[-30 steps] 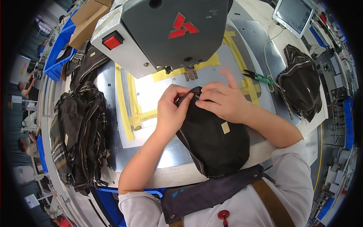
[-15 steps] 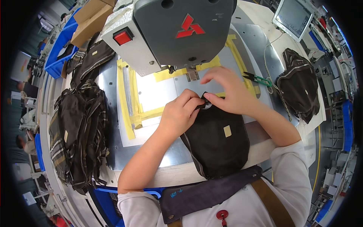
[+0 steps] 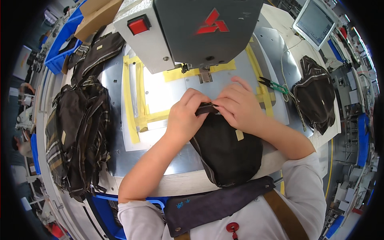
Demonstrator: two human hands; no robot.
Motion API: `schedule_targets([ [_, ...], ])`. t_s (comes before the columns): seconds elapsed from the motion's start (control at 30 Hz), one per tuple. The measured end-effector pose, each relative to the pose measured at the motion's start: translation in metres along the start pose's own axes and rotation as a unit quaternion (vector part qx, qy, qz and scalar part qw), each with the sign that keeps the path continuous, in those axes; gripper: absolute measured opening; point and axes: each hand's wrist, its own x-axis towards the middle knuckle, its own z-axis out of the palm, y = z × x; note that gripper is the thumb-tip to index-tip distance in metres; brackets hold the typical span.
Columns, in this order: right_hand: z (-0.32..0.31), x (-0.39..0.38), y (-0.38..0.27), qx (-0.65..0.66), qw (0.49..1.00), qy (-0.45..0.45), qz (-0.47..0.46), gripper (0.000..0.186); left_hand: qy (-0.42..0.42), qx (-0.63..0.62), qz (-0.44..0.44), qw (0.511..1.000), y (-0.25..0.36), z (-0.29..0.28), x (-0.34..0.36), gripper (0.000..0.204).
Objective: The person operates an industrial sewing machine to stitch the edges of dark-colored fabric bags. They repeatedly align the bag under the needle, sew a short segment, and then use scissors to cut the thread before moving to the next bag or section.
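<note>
A dark fabric bag piece (image 3: 232, 156) lies at the table's front edge, with a metal zipper down its left side and a small cream label (image 3: 239, 135). My left hand (image 3: 186, 116) pinches its upper end, where a short stretch of zipper (image 3: 206, 107) shows. Beside it, my right hand (image 3: 240, 108) grips the same zipper end with thumb and fingers, its little finger raised. Both hands nearly meet just in front of the sewing machine head (image 3: 206, 32). Its metal presser foot (image 3: 205, 76) sits a little beyond my fingers, apart from the fabric.
Dark bag pieces with plaid lining (image 3: 76, 136) are heaped at the left. Green-handled thread snips (image 3: 274, 85) and another dark bag piece (image 3: 316, 94) lie at the right. Yellow tape (image 3: 156, 117) marks the metal plate. A screen (image 3: 315, 23) stands far right, a blue bin (image 3: 56, 60) far left.
My right hand has come down from its raised, half-spread pose and closed on the bag piece's upper end beside the left. More zipper shows between them. The whole view has shifted slightly.
</note>
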Motion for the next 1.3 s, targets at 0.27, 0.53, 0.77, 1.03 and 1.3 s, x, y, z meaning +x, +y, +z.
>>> schedule_targets([
  [0.27, -0.008, -0.002, -0.004, -0.067, 0.997, 0.010, -0.044, 0.021, 0.018, 0.017, 0.063, 0.998, -0.004, 0.000, -0.001, 0.033],
  [0.53, -0.007, 0.002, -0.004, -0.016, 1.000, 0.009, 0.009, 0.015, 0.010, 0.013, 0.093, 0.996, -0.006, 0.000, 0.000, 0.029],
  [0.77, -0.006, 0.001, 0.000, 0.049, 0.995, -0.011, 0.090, 0.010, -0.018, 0.004, 0.093, 0.996, -0.003, 0.001, -0.001, 0.032],
  [1.03, -0.007, 0.004, -0.002, 0.034, 0.997, -0.031, 0.060, 0.009, -0.047, -0.010, 0.007, 0.999, 0.001, 0.002, -0.002, 0.032],
  [1.3, 0.000, 0.001, 0.000, -0.028, 0.998, -0.051, -0.029, 0.013, -0.064, -0.103, -0.139, 0.983, 0.000, 0.005, -0.002, 0.019],
])
